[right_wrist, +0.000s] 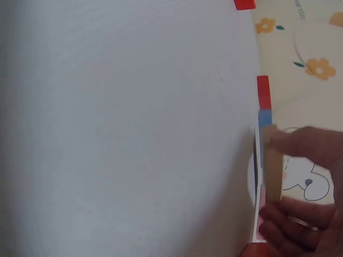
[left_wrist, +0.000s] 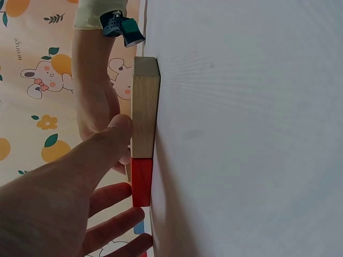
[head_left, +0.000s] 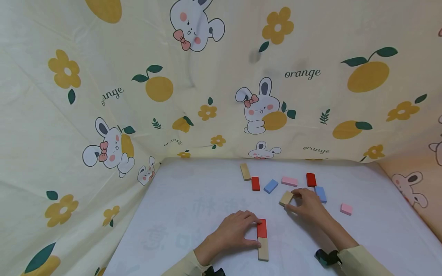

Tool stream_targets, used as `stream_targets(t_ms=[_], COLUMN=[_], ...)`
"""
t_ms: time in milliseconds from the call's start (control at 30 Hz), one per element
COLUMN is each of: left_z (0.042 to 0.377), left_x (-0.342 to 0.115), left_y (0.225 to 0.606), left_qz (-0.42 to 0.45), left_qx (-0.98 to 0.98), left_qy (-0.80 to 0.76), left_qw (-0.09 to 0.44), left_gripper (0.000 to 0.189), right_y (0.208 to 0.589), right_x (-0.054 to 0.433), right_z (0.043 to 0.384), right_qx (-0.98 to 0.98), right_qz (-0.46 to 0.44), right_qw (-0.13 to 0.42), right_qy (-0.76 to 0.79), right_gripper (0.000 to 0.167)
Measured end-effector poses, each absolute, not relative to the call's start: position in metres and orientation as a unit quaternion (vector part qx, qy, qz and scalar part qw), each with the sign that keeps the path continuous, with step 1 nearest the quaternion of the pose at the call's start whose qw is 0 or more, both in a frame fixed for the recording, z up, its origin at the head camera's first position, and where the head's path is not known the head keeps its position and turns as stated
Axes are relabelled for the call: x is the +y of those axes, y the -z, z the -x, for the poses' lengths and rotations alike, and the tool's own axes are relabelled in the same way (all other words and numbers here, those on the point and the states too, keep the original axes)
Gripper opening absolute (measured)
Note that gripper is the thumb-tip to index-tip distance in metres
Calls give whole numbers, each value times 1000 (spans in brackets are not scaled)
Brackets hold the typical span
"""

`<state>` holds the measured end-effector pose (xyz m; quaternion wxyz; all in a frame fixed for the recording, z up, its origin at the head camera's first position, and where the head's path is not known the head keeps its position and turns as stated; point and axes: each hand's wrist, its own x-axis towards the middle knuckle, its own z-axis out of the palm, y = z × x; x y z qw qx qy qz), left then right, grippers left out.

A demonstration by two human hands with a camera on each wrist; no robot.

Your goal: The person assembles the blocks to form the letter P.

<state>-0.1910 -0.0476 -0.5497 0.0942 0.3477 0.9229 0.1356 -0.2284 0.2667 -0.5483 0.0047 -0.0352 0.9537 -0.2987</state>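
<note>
On the white tabletop, my left hand (head_left: 235,232) lies beside a row of two blocks laid end to end. Its thumb touches the side of the plain wooden block (left_wrist: 144,115), and a fingertip meets the red block (left_wrist: 142,182) at the far end. Both blocks touch each other. Farther right, my right hand (head_left: 307,205) pinches another plain wooden block (head_left: 286,198) between thumb and fingers. In the right wrist view, that wooden block (right_wrist: 274,163) appears slightly blurred, held by its two ends above the table.
Behind the right hand lie a wooden block (head_left: 245,172), a red block (head_left: 255,183), a blue block (head_left: 271,186) and a pink block (head_left: 289,181). Another red block (head_left: 311,179), blue block (head_left: 320,194) and pink block (head_left: 346,209) are to the right. A patterned cloth (head_left: 224,69) hangs behind.
</note>
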Motion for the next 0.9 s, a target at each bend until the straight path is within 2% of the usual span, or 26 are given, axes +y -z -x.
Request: stream_targets(t_ms=[233, 433, 900], left_z=[190, 192, 193], left_x=[-48, -48, -49], left_y=[549, 550, 552], left_qz=[-340, -342, -353], left_qx=[926, 925, 921], left_qy=[-135, -133, -133], left_qw=[97, 99, 95], left_gripper=[66, 66, 65], right_y=[547, 549, 553], right_x=[258, 248, 227], right_z=[230, 232, 241], right_qx=[930, 923, 911], right_qz=[107, 131, 184], right_qw=[26, 58, 94], right_qy=[350, 358, 356], right_gripper=[61, 63, 61])
